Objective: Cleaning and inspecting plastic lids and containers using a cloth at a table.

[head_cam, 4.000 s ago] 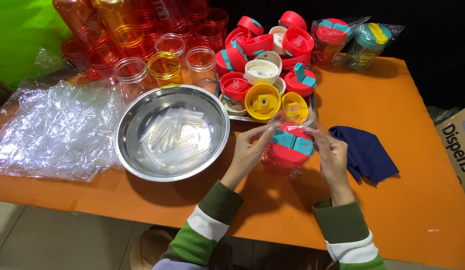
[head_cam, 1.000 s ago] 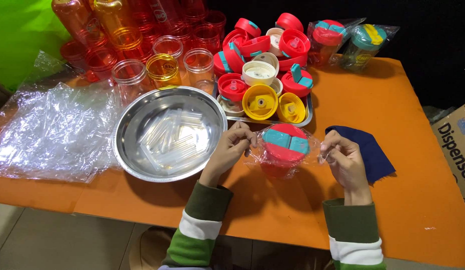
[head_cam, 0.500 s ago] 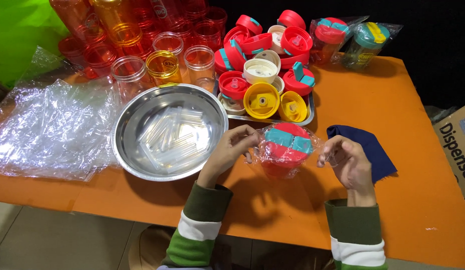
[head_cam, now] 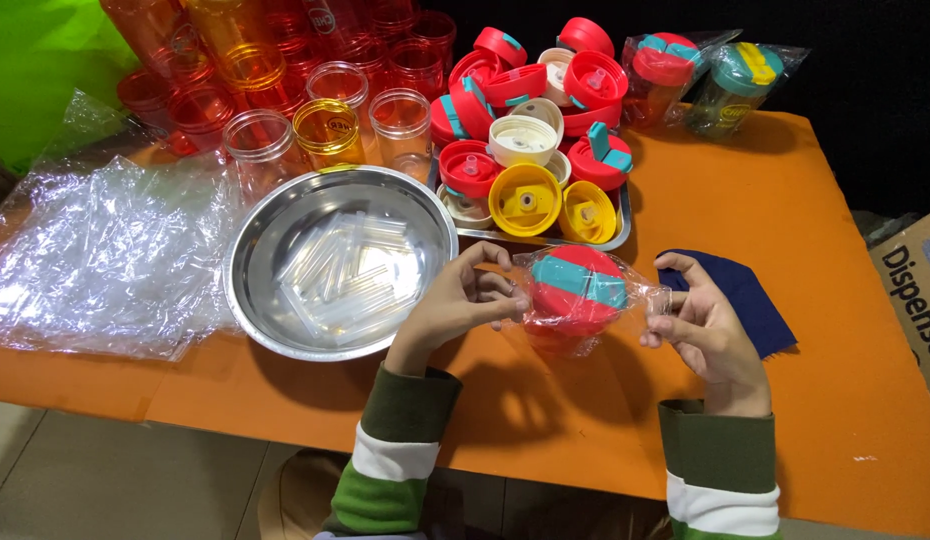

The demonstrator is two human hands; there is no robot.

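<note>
Red cup [head_cam: 575,298] in clear bag [head_cam: 640,297], gripped by left hand [head_cam: 463,303] and right hand [head_cam: 707,330] pinching bag edges; steel bowl [head_cam: 260,245] just left; blue cloth [head_cam: 760,305] behind right hand.

Red-lidded cup [head_cam: 575,295] in clear wrap between both hands, left [head_cam: 460,300] and right [head_cam: 707,335], above orange table [head_cam: 845,400].

Orange table [head_cam: 805,200], black backdrop [head_cam: 865,40] behind, grey tiled floor [head_cam: 105,470] below.

orange table [head_cam: 785,200] | steel bowl [head_cam: 255,250] | clear plastic bags [head_cam: 95,260] | lid tray [head_cam: 615,240] | cups [head_cam: 330,125] | blue cloth [head_cam: 750,295]
</note>
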